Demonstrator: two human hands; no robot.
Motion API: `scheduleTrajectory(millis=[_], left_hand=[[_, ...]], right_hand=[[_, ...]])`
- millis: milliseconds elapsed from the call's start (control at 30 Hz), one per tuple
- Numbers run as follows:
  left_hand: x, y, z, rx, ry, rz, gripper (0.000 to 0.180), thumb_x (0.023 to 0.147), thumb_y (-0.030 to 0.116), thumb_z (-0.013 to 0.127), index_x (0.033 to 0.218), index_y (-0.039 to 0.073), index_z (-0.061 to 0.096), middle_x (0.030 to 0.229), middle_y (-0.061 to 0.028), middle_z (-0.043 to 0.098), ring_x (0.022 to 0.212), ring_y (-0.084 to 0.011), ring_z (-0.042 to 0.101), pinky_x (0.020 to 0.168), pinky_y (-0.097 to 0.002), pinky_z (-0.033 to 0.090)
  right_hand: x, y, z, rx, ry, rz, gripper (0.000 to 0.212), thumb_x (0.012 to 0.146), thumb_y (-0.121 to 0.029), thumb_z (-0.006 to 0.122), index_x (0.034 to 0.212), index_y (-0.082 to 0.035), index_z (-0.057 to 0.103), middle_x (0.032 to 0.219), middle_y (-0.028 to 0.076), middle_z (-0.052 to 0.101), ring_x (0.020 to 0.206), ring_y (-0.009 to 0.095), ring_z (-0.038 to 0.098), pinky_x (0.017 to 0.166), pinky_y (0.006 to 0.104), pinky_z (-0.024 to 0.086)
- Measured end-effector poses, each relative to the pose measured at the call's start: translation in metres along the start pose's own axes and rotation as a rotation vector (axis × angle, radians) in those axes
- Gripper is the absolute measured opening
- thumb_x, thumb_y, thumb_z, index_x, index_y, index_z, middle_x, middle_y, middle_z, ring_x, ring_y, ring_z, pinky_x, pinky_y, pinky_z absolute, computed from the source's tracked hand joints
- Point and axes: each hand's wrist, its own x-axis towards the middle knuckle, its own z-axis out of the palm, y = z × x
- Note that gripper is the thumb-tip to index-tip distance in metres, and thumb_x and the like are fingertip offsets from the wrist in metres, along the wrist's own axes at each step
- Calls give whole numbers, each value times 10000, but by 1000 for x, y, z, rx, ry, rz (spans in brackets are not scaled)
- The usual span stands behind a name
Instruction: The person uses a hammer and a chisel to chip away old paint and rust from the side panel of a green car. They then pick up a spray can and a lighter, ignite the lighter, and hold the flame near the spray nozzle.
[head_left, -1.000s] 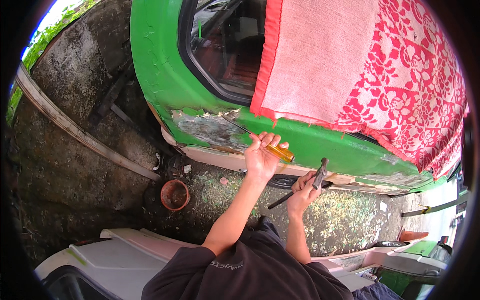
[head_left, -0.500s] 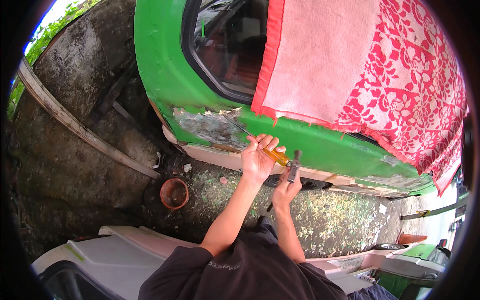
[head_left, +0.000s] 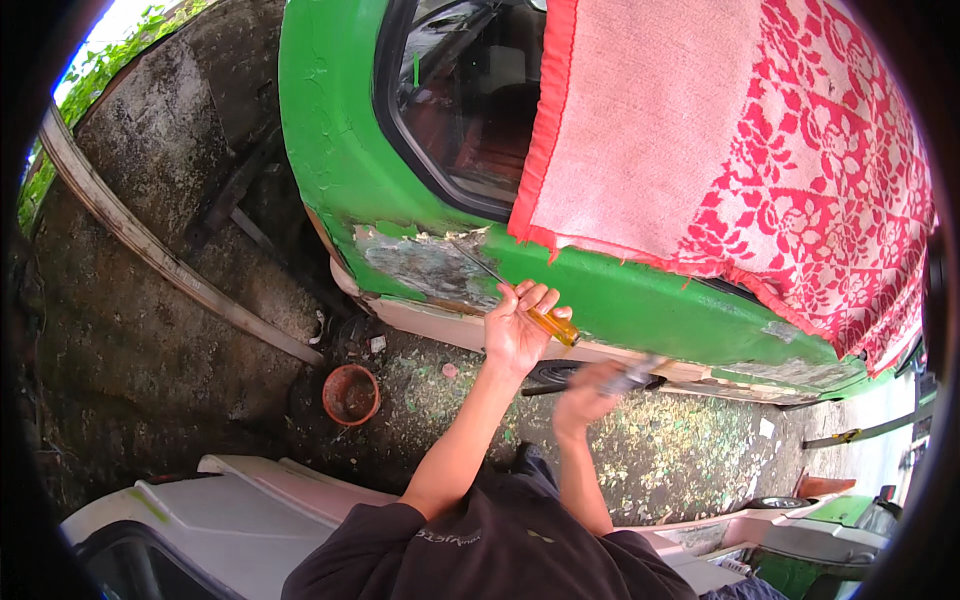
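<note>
My left hand (head_left: 518,328) is closed around the amber handle of a screwdriver (head_left: 555,326). Its thin shaft slants up and left, the tip at the upper edge of a scraped grey patch (head_left: 420,266) on the green car body (head_left: 325,140). Below and to the right of the handle's butt, my right hand (head_left: 586,405) grips a hammer (head_left: 630,376). Motion smears both the hand and the hammer head, which stands apart from the screwdriver. The hammer's dark handle sticks out to the left of the fist.
A red and pink floral towel (head_left: 640,130) drapes over the car, beside its dark window (head_left: 465,110). An orange-brown bucket (head_left: 351,394) stands on the ground among paint flakes (head_left: 680,440). Behind me is a pale car (head_left: 250,510); a long curved strip (head_left: 170,250) lies at left.
My right hand has swung the hammer down and right, away from the screwdriver's butt. My left hand keeps the screwdriver at almost the same place on the patch.
</note>
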Motion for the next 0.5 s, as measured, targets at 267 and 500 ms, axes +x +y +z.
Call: scheduleTrajectory(millis=[267, 500], left_hand=[[-5, 8, -9, 37, -16, 8, 312, 943, 425, 511, 889, 120, 476, 733, 37, 390, 777, -153, 410, 813, -370, 358], [-3, -8, 2, 38, -23, 45, 290, 964, 398, 475, 983, 108, 475, 777, 27, 429, 837, -169, 431, 835, -377, 363]], right_hand=[[19, -34, -22, -6, 41, 253, 191, 1045, -228, 412, 1116, -52, 430, 674, -49, 377, 509, 13, 344, 411, 181, 260], [21, -52, -31, 245, -247, 536, 190, 1052, -226, 390, 1129, -63, 452, 660, -44, 354, 459, 7, 284, 394, 180, 225]])
